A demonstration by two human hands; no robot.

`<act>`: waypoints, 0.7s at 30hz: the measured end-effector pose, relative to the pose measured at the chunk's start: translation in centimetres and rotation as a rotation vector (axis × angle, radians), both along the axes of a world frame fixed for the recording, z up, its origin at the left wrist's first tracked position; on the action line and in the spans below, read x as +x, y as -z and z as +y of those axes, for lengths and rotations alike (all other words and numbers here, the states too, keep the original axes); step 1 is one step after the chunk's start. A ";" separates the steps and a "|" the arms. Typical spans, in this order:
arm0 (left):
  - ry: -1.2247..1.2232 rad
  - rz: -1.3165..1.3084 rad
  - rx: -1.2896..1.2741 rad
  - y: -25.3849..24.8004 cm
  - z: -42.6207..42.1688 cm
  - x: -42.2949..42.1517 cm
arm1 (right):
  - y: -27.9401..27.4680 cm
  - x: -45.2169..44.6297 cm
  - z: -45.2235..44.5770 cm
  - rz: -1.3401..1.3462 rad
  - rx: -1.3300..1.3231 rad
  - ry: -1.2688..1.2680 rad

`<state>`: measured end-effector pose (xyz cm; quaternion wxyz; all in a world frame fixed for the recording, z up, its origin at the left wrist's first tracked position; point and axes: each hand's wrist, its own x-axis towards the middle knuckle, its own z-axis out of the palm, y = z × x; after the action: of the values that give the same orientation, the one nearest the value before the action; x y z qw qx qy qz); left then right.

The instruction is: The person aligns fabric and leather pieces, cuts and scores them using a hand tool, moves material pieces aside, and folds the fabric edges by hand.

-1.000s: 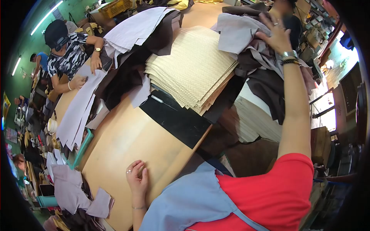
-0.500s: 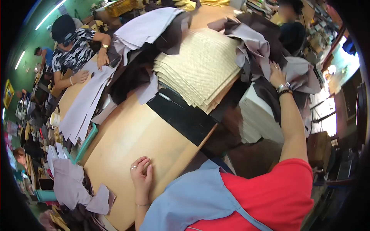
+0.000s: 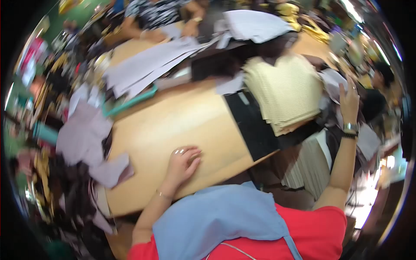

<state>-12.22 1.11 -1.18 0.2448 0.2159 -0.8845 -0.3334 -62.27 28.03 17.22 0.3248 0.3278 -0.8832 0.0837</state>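
My left hand point(image 3: 183, 164) rests on the wooden table point(image 3: 173, 125), fingers loosely curled and apart, with nothing in it. At the right, my right hand point(image 3: 349, 102) is raised with its fingers apart, over or against the grey and dark cloth pieces point(image 3: 333, 84); whether it touches them is unclear. Left of that hand lies a stack of cream, woven-patterned sheets point(image 3: 284, 89). A black mat point(image 3: 253, 128) is on the table between the stack and my left hand. The whole view is blurred by motion.
Across the table a person point(image 3: 162, 17) has both hands near long pale lilac pieces point(image 3: 151, 67). A teal tray point(image 3: 130, 103) is at the table's far edge. Mauve scraps point(image 3: 84, 134) lie left. Another person point(image 3: 383, 76) is at the far right. Pale stacked material point(image 3: 307, 167) stands beneath the cloth.
The view has swung round, so the table now lies more level. My right hand came down onto the cloth, then lifted with its fingers more upright. My left hand stays on the table.
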 end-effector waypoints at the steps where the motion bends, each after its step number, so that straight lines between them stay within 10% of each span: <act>1: 0.038 0.002 0.010 0.3 -0.1 0.1 | 0.5 1.1 -2.4 -0.084 -0.028 -0.212; 6: 0.052 -0.046 -0.139 -0.2 0.1 2.4 | 7.2 15.7 -14.0 -0.384 0.238 -0.685; 13: -0.802 -0.338 -0.545 -2.1 -3.3 12.9 | 16.0 28.2 -18.6 -0.649 0.243 -1.085; 21: -0.913 -0.262 -0.129 0.9 -5.5 17.7 | 17.1 32.9 -19.9 -0.730 0.099 -1.222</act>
<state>5.53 -4.35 -2.10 0.2653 0.6068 -0.7417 -0.1063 -29.34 8.10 0.12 -0.1120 0.7296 -0.5965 0.3152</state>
